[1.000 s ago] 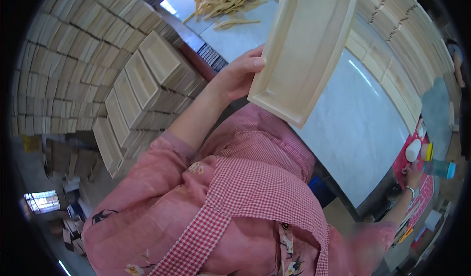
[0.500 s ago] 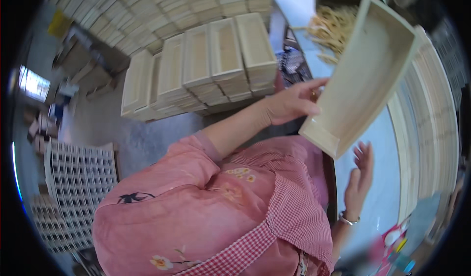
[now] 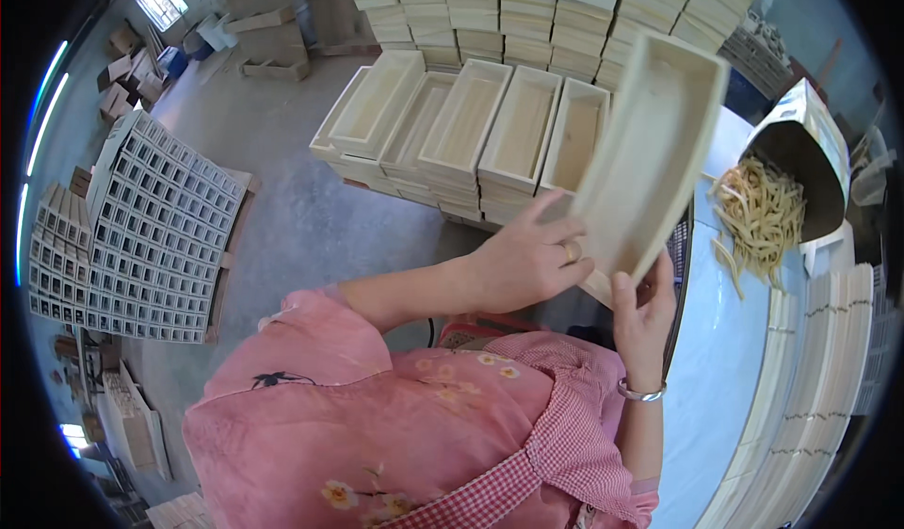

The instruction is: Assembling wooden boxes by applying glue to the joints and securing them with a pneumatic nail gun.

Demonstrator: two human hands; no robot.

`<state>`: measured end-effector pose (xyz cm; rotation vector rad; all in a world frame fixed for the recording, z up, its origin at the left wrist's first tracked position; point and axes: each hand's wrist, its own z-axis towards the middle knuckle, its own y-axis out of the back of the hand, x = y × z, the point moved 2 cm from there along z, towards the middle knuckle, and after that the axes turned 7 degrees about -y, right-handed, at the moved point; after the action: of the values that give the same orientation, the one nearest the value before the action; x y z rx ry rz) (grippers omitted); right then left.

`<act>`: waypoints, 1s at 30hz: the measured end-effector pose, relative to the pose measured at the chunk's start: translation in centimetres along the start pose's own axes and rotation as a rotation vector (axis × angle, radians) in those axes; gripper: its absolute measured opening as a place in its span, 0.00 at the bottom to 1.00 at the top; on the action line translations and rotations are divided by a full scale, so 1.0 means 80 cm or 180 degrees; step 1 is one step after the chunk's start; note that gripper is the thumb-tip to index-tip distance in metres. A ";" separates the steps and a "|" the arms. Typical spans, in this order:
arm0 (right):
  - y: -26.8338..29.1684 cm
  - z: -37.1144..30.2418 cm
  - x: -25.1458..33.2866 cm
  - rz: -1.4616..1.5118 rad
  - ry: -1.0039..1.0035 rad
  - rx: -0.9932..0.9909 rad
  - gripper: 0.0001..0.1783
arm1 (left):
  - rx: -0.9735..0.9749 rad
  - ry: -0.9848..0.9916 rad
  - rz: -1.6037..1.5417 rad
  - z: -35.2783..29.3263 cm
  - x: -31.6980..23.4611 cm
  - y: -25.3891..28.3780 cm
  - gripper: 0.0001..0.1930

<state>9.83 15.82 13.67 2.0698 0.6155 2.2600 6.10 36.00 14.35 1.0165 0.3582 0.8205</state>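
Note:
A long, open wooden box [image 3: 650,143] of pale bare wood is held up in front of me, tilted, with its hollow side facing me. My right hand [image 3: 645,312], with a silver bangle at the wrist, grips its near end; the thumb is on the rim and the fingers are partly hidden behind it. At the near left corner is my left hand [image 3: 527,256], wearing a ring, its fingers bent against the box's side. Some of those fingertips are blurred.
Similar wooden boxes [image 3: 466,120] stand in stacks just beyond my left arm, with a taller wall of stacks [image 3: 527,7] behind. On the light-blue worktop [image 3: 725,369], wood strips [image 3: 763,214] spill from a tipped container [image 3: 805,171]. Long pale boards [image 3: 819,388] line the right side.
My right hand has come up from the worktop and taken hold of the box's near end. The view has swung right, and the box now appears farther left, before the stacks.

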 end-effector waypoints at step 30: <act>0.007 -0.062 -0.100 -0.0528 -0.0661 -0.0119 0.35 | 0.1257 0.2127 0.1106 -0.230 0.251 0.040 0.12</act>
<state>6.19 11.73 6.00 2.1121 0.6964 1.9239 6.57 63.05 9.87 1.1660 0.9592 1.4445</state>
